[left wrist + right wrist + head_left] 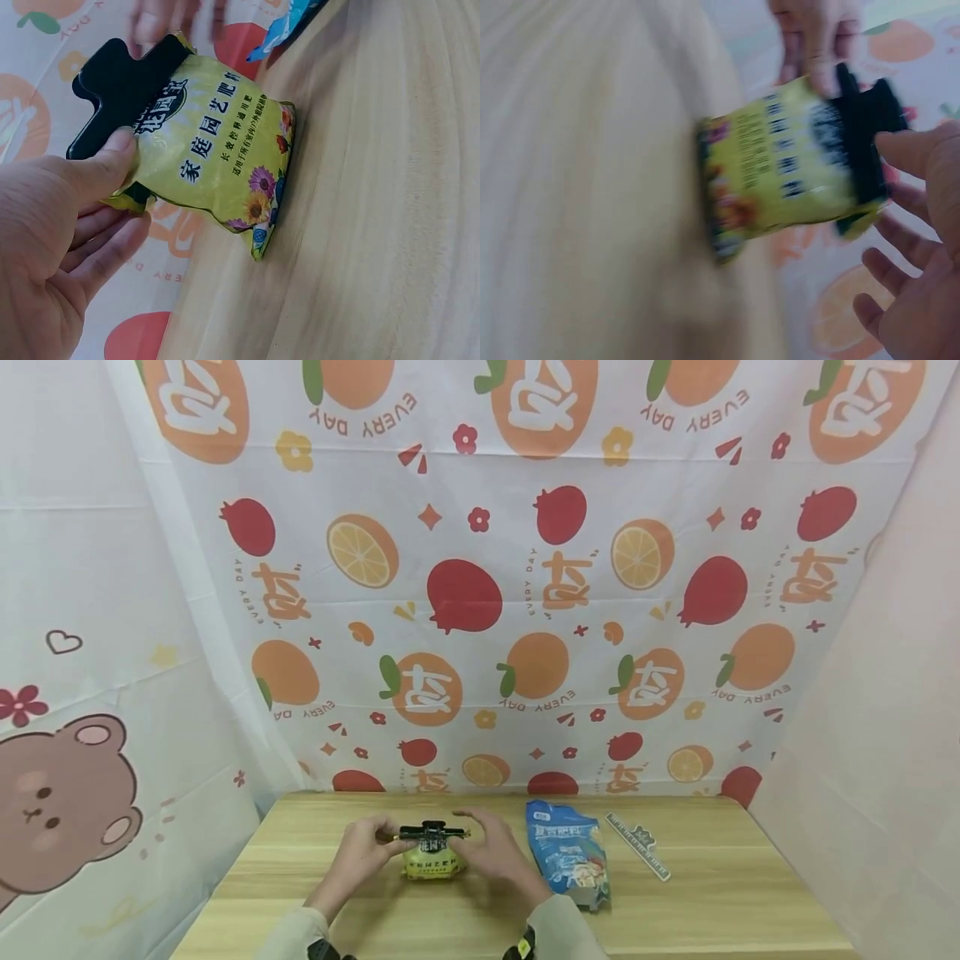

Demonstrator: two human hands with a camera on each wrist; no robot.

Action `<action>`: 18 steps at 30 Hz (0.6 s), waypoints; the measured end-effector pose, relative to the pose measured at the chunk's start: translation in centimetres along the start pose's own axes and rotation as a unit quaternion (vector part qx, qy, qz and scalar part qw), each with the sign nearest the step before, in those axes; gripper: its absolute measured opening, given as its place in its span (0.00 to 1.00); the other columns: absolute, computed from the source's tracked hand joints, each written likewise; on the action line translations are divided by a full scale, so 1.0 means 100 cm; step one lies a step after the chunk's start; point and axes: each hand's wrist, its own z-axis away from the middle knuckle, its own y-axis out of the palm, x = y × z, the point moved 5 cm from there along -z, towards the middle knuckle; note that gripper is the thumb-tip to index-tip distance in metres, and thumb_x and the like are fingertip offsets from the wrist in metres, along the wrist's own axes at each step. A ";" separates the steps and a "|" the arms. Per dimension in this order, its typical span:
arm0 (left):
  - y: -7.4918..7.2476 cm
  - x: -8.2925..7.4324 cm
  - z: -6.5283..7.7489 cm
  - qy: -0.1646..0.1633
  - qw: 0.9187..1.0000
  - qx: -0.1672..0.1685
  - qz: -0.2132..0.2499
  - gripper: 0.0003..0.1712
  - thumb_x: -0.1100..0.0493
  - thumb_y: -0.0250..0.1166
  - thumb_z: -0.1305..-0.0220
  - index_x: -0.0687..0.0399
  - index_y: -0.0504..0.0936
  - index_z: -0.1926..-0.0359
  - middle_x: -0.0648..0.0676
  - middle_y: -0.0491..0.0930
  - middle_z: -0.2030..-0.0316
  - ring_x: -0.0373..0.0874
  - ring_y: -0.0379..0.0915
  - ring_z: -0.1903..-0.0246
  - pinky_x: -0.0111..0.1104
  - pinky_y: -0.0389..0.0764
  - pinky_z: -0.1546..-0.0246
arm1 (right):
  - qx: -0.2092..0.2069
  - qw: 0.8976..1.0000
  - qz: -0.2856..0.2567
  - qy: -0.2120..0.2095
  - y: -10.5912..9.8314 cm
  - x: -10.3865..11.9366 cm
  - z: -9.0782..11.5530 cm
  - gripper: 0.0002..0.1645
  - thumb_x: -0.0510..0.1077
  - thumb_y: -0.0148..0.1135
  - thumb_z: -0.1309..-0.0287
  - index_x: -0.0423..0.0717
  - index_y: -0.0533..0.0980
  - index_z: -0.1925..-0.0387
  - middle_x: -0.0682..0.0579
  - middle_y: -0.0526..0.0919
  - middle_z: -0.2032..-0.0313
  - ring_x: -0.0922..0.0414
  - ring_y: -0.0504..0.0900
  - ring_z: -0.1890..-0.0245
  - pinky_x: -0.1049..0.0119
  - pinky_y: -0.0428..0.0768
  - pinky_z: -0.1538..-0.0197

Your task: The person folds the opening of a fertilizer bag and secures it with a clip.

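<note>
A small yellow fertilizer bag [217, 150] with flowers printed near its base stands on the wooden table, its top edge covered by a black sealing clip [124, 86]. My left hand [362, 853] pinches the bag's upper left corner just by the clip, thumb in front and fingers behind. On the other side is my right hand [491, 847], its fingers spread loosely. In the right wrist view its thumb [911, 152] lies at the clip's end, and the other fingers are apart from the bag. That view is blurred.
Right of the hands a blue pouch [566, 852] lies on the table [712, 902]. Beyond it is a pale ruler-like strip [637, 846] with a raised decoration. A fruit-print cloth [465, 677] hangs behind the table, with white cloths at both sides.
</note>
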 end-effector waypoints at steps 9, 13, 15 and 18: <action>-0.006 0.005 0.006 -0.008 1.000 0.023 0.019 0.03 0.67 0.71 0.40 0.57 0.88 0.65 0.53 0.90 0.66 0.39 0.84 0.66 0.29 0.84 0.65 | -0.015 0.978 0.139 -0.155 -0.003 0.040 -0.005 0.21 0.55 0.68 0.36 0.55 0.82 0.44 0.58 0.87 0.48 0.60 0.83 0.48 0.55 0.78 0.43; -0.008 0.005 0.008 0.004 0.999 0.039 0.020 0.04 0.68 0.69 0.38 0.59 0.88 0.62 0.56 0.90 0.63 0.41 0.85 0.64 0.30 0.86 0.62 | -0.030 0.977 0.125 -0.169 -0.001 0.042 -0.005 0.19 0.52 0.67 0.35 0.53 0.83 0.45 0.57 0.88 0.49 0.60 0.83 0.49 0.60 0.80 0.45; -0.009 0.003 0.008 0.013 0.999 0.040 0.014 0.04 0.67 0.70 0.38 0.59 0.87 0.62 0.56 0.90 0.63 0.41 0.85 0.64 0.29 0.85 0.62 | -0.031 0.975 0.134 -0.177 -0.001 0.044 -0.004 0.19 0.51 0.66 0.34 0.52 0.82 0.44 0.56 0.88 0.49 0.59 0.83 0.49 0.60 0.81 0.44; -0.011 0.002 0.009 0.027 0.999 0.028 -0.007 0.02 0.65 0.72 0.40 0.58 0.87 0.65 0.53 0.89 0.67 0.38 0.83 0.68 0.26 0.83 0.65 | -0.025 0.966 0.178 -0.188 0.001 0.047 -0.004 0.20 0.52 0.64 0.32 0.53 0.81 0.42 0.56 0.88 0.49 0.59 0.83 0.48 0.59 0.81 0.44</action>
